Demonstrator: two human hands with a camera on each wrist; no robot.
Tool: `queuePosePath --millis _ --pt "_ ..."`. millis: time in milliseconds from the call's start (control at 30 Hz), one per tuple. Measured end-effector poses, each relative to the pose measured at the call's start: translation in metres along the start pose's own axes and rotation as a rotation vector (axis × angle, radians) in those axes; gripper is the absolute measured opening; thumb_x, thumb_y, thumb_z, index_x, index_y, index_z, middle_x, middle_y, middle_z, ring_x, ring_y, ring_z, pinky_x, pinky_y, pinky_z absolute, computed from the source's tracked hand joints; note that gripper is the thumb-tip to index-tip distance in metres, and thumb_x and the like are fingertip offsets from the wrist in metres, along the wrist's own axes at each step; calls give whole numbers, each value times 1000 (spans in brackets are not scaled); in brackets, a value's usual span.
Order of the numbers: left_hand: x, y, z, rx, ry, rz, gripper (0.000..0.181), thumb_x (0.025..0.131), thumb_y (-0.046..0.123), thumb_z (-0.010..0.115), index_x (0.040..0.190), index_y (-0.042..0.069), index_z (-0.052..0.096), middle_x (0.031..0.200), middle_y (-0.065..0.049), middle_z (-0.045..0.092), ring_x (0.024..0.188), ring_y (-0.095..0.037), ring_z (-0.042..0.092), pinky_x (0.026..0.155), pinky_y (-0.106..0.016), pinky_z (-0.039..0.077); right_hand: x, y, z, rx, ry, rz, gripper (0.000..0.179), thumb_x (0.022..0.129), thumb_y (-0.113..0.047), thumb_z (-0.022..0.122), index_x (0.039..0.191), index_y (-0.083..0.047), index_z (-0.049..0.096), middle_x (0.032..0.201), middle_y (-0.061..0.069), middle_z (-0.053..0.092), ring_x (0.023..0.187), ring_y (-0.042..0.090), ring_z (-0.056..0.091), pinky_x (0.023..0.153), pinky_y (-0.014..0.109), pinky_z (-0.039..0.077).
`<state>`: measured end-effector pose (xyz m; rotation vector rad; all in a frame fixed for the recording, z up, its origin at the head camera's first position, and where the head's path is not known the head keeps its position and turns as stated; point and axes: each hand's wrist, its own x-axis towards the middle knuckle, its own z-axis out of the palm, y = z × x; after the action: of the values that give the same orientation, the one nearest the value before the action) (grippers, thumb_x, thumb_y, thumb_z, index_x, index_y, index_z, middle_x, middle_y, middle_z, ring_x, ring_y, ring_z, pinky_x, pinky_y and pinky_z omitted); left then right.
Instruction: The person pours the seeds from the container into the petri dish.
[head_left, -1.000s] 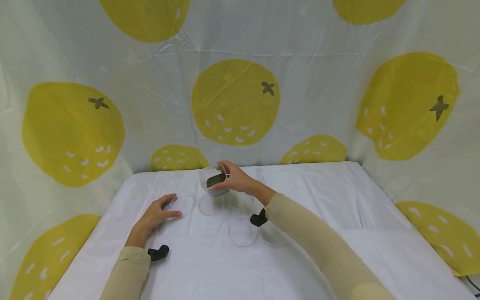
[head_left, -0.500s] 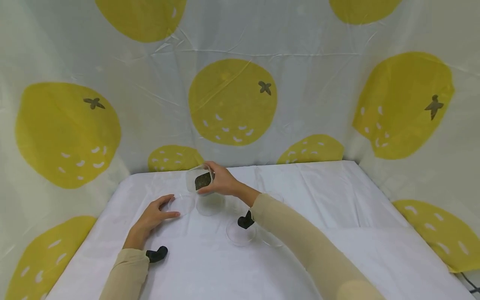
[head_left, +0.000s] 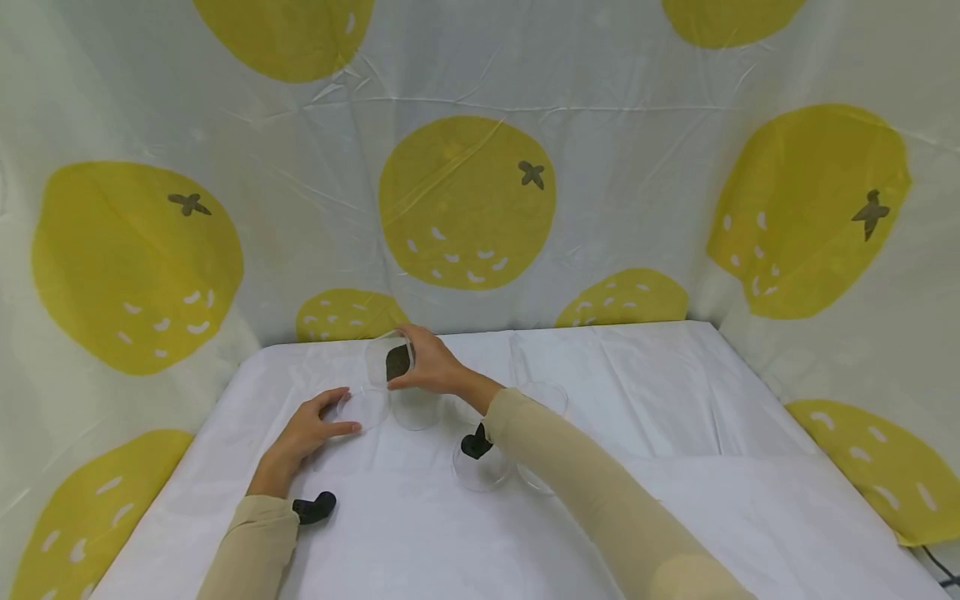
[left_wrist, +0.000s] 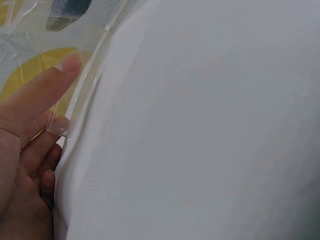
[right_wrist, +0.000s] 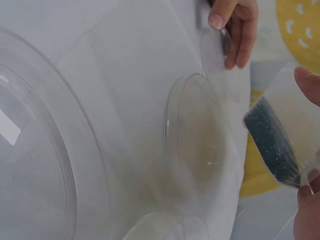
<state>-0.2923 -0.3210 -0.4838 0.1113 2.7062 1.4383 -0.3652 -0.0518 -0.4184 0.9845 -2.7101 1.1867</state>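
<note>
My left hand (head_left: 306, 429) holds a shallow clear petri dish (head_left: 367, 408) by its left side, thumb and fingers on opposite parts of the rim. In the left wrist view, the thumb lies along the dish wall (left_wrist: 90, 85). My right hand (head_left: 435, 362) grips a translucent plastic container (head_left: 377, 358), raised and tipped leftward near that dish. Dark granular material (right_wrist: 270, 140) lies banked against one side inside it. Below the container stands a second clear petri dish (head_left: 417, 410). Whether any grains have left the container cannot be made out.
More clear dishes stand on the white-covered table (head_left: 420, 533): a nearer dish (head_left: 480, 471), one partly behind the right sleeve (head_left: 592, 483), and another farther back (head_left: 551, 390). A lemon-print curtain (head_left: 630, 192) rises behind the table.
My right hand has carried the container leftward, from over the second dish toward the dish at my left hand, tipping it further. My left hand has stayed at its dish.
</note>
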Motion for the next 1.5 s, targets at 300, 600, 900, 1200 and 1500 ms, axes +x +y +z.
queuePosePath --millis 300,600,900,1200,1500 --pt "1 -4 1 -25 -1 2 87 81 26 91 152 1 48 155 -23 45 150 -40 27 121 -59 17 6 -1 9 -133 1 -21 103 77 -33 94 158 -4 37 158 9 43 146 22 38 118 31 30" --pt "1 -4 2 -49 -5 1 86 81 24 91 152 0 48 156 -24 44 151 -40 25 121 -59 16 9 -4 14 -207 -16 -23 101 81 -31 92 159 -7 34 160 9 39 148 23 35 119 35 29" --pt "1 -3 1 -60 -10 6 87 81 24 92 152 0 47 155 -23 45 151 -39 26 121 -58 16 9 -4 24 -378 -28 -84 99 82 -38 90 158 -8 34 158 9 39 147 23 35 118 32 31" --pt "2 -3 2 -54 2 16 88 80 23 92 151 -1 48 154 -23 47 150 -39 27 121 -57 17 12 -11 34 -454 -43 -98 96 82 -36 90 158 -13 36 159 4 39 148 19 32 117 32 33" --pt "2 -5 0 -50 -5 20 88 81 23 91 152 -2 46 155 -23 45 151 -39 26 121 -58 16 12 -16 36 -521 -50 -145 95 82 -36 90 158 -13 37 157 4 40 147 19 32 119 28 27"
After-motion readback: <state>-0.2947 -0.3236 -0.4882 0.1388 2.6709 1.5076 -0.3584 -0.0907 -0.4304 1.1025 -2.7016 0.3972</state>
